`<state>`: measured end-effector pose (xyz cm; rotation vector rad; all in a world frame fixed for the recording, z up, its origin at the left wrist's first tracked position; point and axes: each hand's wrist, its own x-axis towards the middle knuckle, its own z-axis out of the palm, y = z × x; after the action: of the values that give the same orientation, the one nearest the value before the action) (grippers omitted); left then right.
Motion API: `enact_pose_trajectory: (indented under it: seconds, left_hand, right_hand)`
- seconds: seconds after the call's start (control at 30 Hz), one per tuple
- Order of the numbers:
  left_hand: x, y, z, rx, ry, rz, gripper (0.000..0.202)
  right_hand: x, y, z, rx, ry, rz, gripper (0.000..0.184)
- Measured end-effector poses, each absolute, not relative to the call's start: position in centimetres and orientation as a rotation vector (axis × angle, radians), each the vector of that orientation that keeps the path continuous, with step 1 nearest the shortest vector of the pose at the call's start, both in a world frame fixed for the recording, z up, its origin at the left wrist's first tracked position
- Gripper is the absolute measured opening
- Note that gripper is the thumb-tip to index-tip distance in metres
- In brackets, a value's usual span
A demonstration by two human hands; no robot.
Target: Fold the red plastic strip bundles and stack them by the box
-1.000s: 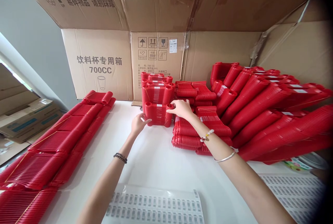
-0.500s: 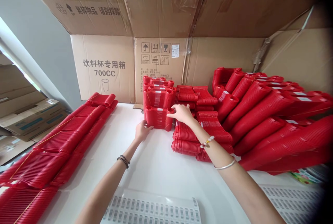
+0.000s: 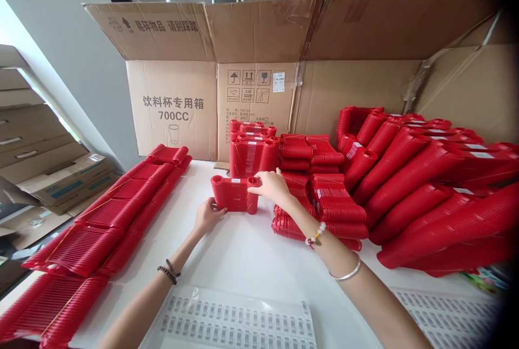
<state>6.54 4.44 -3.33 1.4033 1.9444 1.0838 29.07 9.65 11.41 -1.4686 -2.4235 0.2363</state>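
Fingers (image 3: pixel 255 190) curled partway around its two ends, our left hand (image 3: pixel 207 216) and right hand (image 3: pixel 276 186) hold a red piece (image 3: pixel 233 196) upright before the red stack (image 3: pixel 250 155), apparently mid-positioning, which calls next for even support.

White table (image 3: pixel 251 254) | left: long red row (image 3: pixel 125 191) | right: red stacks (image 3: pixel 340 200) | front: label sheet (image 3: pixel 237 319)

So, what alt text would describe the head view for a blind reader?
A person's left hand and right hand hold a red piece with rolled sides upright at a white table, before red stacks and a printed cardboard screen.
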Motion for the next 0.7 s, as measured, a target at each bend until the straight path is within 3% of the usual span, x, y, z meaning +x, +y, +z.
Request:
enact_pose_trajectory:
  seconds: [0.23, 0.7]
  left_hand:
    - [3.9, 0.4, -3.1, 1.384, 1.957, 1.091, 0.029]
    - [3.5, 0.1, -0.5, 1.474, 1.733, 1.303, 0.045]
  right_hand:
    - [26.5, 6.4, 10.5, -1.417, -2.304, 0.465, 0.028]
    - [26.7, 6.8, 3.2, -1.252, -2.06, 0.814, 0.023]
